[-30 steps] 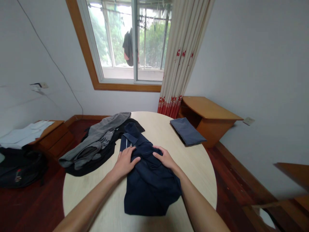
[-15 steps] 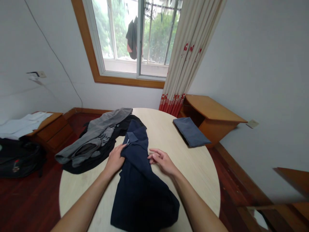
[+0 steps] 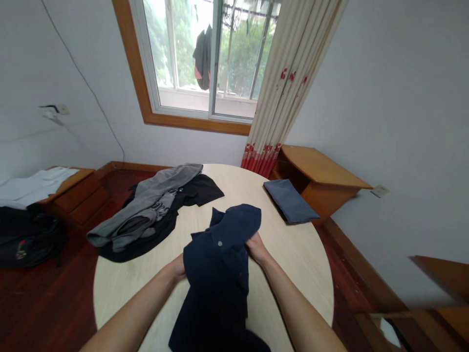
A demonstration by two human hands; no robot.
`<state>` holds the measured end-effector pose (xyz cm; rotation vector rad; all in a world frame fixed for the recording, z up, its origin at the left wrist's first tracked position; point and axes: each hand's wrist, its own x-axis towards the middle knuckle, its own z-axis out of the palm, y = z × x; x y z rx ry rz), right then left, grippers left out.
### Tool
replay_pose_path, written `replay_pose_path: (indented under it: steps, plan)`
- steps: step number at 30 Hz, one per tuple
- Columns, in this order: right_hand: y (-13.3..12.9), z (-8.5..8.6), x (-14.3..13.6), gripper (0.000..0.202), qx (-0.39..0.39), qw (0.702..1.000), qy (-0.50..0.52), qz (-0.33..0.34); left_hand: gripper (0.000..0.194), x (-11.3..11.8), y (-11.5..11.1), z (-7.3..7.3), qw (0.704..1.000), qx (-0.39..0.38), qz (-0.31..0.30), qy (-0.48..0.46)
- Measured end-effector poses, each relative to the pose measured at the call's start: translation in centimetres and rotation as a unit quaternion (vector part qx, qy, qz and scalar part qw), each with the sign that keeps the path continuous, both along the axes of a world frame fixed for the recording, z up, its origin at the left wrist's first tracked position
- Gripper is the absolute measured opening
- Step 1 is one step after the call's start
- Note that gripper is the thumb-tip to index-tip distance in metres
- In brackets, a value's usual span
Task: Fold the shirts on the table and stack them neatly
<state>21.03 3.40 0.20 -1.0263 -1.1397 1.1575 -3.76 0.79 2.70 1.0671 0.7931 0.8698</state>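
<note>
A navy collared shirt (image 3: 220, 274) is bunched up in front of me, its upper part raised off the round table and its lower part stretching toward me. My left hand (image 3: 179, 266) grips its left side, with the fingers hidden behind the cloth. On the right side, my right hand (image 3: 256, 247) is closed on the fabric, fingertips also covered. A small pale round spot shows on the upper cloth.
Grey and black clothes (image 3: 146, 215) lie at the left of the round table (image 3: 293, 274). A folded blue-grey cloth (image 3: 291, 201) rests near its right edge. Beyond stand a wooden desk (image 3: 326, 166), a curtain (image 3: 286, 88) and a window. A black bag (image 3: 29, 237) sits at far left.
Both hands have taken hold of the shirt. Its collar end has been lifted from the table and folded over toward me, away from the dark clothes it lay against.
</note>
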Motion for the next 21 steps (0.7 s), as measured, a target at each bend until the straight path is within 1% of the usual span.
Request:
replay_pose_path:
  steps: [2, 3, 5, 7, 9, 11, 13, 15, 16, 18, 21]
  plan:
    - [-0.2, 0.1, -0.1, 0.053, -0.027, 0.999, 0.026, 0.012, 0.041, 0.2, 0.4, -0.2, 0.997, -0.064, -0.034, -0.039]
    - [-0.2, 0.2, 0.0, 0.049, -0.040, 0.998, 0.039, 0.017, 0.044, 0.4, 0.7, -0.1, 0.993, -0.092, -0.039, -0.060]
    - [-0.4, 0.8, 0.2, 0.041, -0.060, 0.996, 0.062, 0.009, 0.051, 0.4, 1.4, 0.4, 0.989, -0.116, -0.005, -0.089]
    - [-0.4, 1.7, 0.7, 0.037, -0.063, 0.994, 0.085, -0.029, 0.057, 0.0, 2.2, 1.0, 0.987, -0.119, 0.044, -0.098]
    - [-0.5, 2.5, 1.3, 0.036, -0.055, 0.989, 0.112, -0.074, 0.064, -0.8, 3.0, 1.6, 0.986, -0.093, 0.101, -0.096]
    - [-0.5, 3.1, 2.1, 0.038, -0.047, 0.985, 0.128, -0.104, 0.068, -1.9, 3.8, 2.0, 0.979, -0.024, 0.178, -0.092]
    - [-0.4, 3.3, 2.9, 0.038, -0.039, 0.984, 0.120, -0.122, 0.072, -2.8, 4.4, 2.0, 0.960, 0.054, 0.257, -0.102]
    - [-0.3, 3.2, 3.6, 0.038, -0.019, 0.987, 0.089, -0.130, 0.075, -3.1, 4.8, 1.6, 0.943, 0.099, 0.304, -0.093]
    - [-0.2, 3.1, 3.9, 0.038, -0.008, 0.990, 0.070, -0.126, 0.077, -3.0, 4.9, 1.4, 0.940, 0.111, 0.313, -0.072]
    - [0.1, 2.8, 4.2, 0.041, 0.002, 0.993, 0.043, -0.106, 0.080, -2.5, 4.7, 0.7, 0.943, 0.132, 0.306, -0.004]
    - [0.4, 2.6, 4.4, 0.051, -0.019, 0.994, 0.059, -0.085, 0.081, -1.5, 4.4, -0.5, 0.952, 0.163, 0.251, 0.073]
